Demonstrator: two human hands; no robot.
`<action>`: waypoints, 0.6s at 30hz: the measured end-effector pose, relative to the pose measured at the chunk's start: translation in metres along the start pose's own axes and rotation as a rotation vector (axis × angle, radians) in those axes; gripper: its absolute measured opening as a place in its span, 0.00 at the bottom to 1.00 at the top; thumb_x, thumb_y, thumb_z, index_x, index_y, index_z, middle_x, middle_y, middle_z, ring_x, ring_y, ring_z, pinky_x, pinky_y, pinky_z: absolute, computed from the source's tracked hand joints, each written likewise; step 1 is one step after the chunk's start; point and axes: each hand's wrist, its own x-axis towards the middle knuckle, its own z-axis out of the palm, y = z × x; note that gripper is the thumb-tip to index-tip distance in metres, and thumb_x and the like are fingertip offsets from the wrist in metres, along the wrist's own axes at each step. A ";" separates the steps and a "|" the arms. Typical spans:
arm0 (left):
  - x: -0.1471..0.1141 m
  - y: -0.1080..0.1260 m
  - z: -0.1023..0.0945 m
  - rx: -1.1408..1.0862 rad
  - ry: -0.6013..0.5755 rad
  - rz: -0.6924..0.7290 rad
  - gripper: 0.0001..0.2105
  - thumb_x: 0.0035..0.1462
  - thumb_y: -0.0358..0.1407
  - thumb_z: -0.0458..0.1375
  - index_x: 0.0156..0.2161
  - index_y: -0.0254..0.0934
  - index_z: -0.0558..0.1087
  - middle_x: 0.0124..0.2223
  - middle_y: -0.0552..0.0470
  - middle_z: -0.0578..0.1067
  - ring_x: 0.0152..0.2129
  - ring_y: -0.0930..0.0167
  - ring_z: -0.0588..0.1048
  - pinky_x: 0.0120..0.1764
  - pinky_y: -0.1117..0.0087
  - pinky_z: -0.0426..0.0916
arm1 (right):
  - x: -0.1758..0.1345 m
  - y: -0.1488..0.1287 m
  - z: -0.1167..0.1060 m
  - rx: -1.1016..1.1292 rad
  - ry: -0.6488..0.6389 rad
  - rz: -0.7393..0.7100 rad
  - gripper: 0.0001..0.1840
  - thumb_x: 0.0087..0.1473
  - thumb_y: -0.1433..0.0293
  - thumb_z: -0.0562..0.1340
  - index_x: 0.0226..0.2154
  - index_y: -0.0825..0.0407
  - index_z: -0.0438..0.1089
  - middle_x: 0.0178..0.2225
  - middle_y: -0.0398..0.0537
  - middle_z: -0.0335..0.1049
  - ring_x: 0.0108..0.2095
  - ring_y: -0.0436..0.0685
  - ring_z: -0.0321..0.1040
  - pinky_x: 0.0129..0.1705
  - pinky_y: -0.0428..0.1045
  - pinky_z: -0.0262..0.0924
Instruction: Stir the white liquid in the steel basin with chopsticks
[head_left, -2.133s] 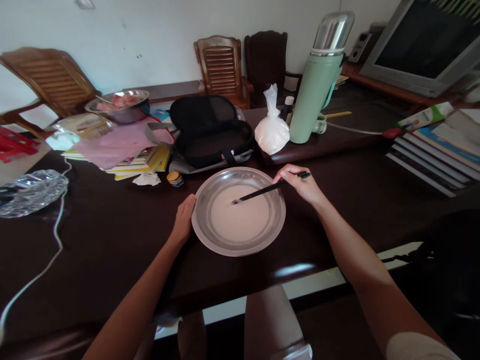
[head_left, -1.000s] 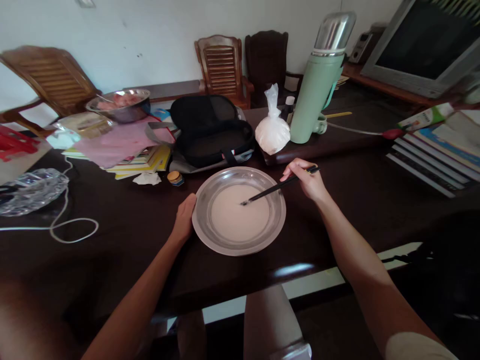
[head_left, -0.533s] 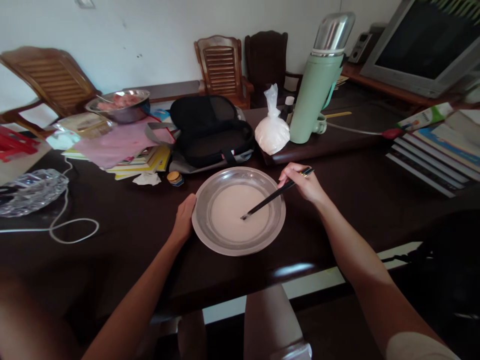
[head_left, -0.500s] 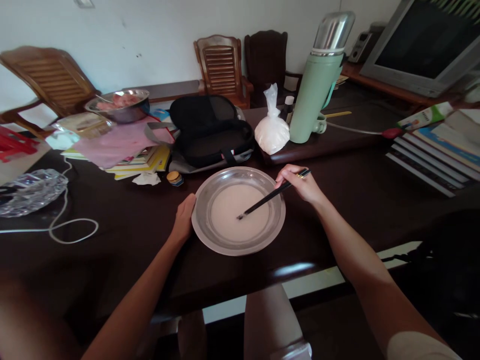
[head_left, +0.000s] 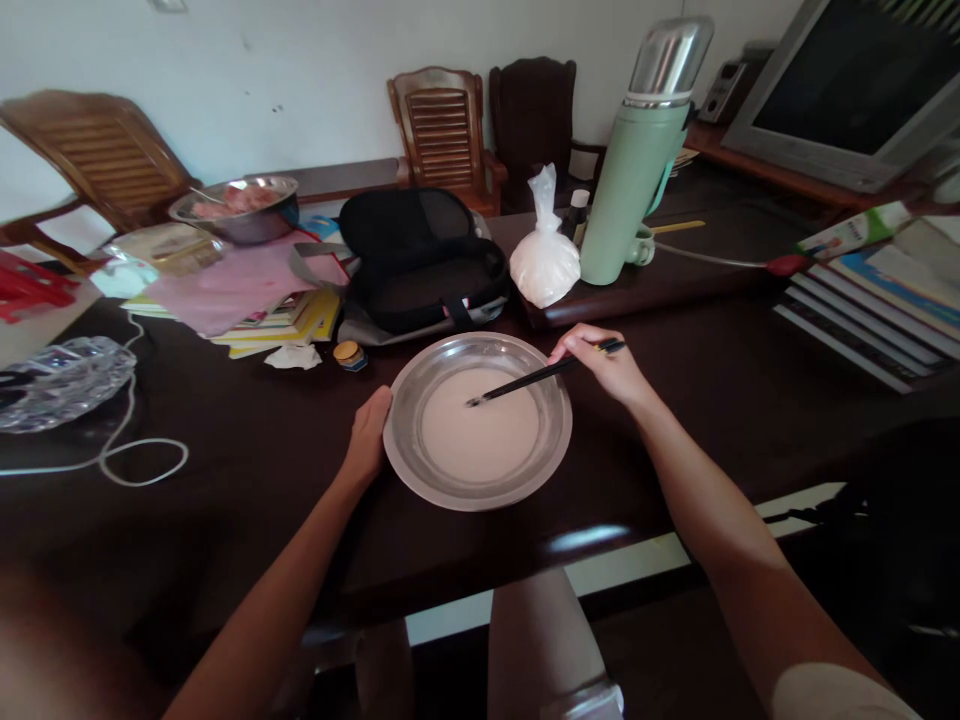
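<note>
My left hand (head_left: 367,437) rests on the dark brown wooden worktop (head_left: 247,470), its fingers curled loosely against the left rim of the round shallow steel dish (head_left: 411,470), touching the metal without closing around anything. The dish sits just in front of me near the worktop's front edge and holds a pale, milky batter (head_left: 480,440) that covers its flat bottom.

My right hand (head_left: 604,362) hovers over the dish's far right rim, fingers clenched on a pair of thin black chopsticks (head_left: 525,379). The chopsticks slant down and to the left, and their tips sit in the batter a little above the dish's middle.

Behind the dish lies an open black zip-up fabric case (head_left: 420,262), and just to its right stands a knotted clear plastic bag of white powder (head_left: 544,262). A tall mint-green vacuum flask with a steel cap (head_left: 637,170) stands upright beside the bag. A small round yellow-lidded tin (head_left: 348,354) sits near the dish's far left side, apart from it. A white cable (head_left: 124,455) loops across the worktop well to my left, and a stack of books (head_left: 870,300) lies well to my right.
</note>
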 end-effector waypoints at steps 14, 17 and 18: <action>0.000 0.000 -0.001 0.036 -0.002 -0.021 0.18 0.60 0.47 0.48 0.23 0.41 0.56 0.23 0.58 0.58 0.22 0.71 0.57 0.28 0.69 0.56 | 0.000 0.003 -0.002 0.111 0.064 0.044 0.19 0.55 0.52 0.63 0.26 0.50 0.74 0.21 0.42 0.76 0.24 0.53 0.74 0.34 0.50 0.67; 0.000 0.002 -0.001 0.044 -0.002 -0.011 0.18 0.59 0.48 0.48 0.23 0.41 0.56 0.23 0.58 0.58 0.22 0.71 0.57 0.27 0.69 0.56 | -0.001 0.001 0.001 0.107 -0.049 0.079 0.19 0.55 0.52 0.63 0.28 0.50 0.75 0.23 0.44 0.77 0.26 0.54 0.75 0.34 0.50 0.68; 0.000 0.002 0.000 0.039 -0.001 -0.008 0.18 0.59 0.48 0.49 0.23 0.41 0.56 0.23 0.58 0.58 0.22 0.71 0.57 0.27 0.69 0.56 | -0.001 0.000 0.002 0.087 -0.079 0.074 0.19 0.55 0.52 0.63 0.28 0.50 0.75 0.25 0.44 0.78 0.29 0.55 0.76 0.36 0.50 0.69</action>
